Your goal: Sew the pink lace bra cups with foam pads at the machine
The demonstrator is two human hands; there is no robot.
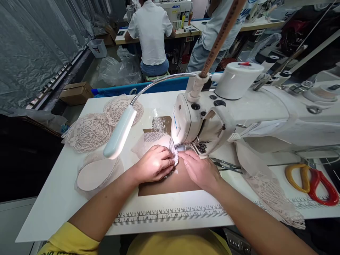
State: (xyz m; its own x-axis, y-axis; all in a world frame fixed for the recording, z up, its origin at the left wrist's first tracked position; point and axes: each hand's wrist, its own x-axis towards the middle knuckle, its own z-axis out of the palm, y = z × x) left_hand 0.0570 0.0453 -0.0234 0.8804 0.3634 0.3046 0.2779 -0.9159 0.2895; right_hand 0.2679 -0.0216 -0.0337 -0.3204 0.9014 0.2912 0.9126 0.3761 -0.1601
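My left hand (pixel 156 163) is closed on a pale pink lace bra cup (pixel 152 141), fingers curled over its gathered edge. The cup lies on a brown sheet (pixel 170 186) under the white sewing machine (pixel 184 122). My right hand (pixel 200 170) rests low beside the needle area, fingers stretched forward, their tips touching the cup's edge. The needle itself is hard to make out. Black thread snips (pixel 227 165) lie just right of my right hand. A moulded cup with a smooth inner face (pixel 95 174) sits to the left.
Lace cups (pixel 89 132) lie at the back left. A lit gooseneck lamp (pixel 120 132) hangs over the table. Scissors with yellow and red handles (pixel 322 187) and a lace strip (pixel 265 180) are at right. A printed ruler (pixel 167 215) runs along the front. Two people work beyond.
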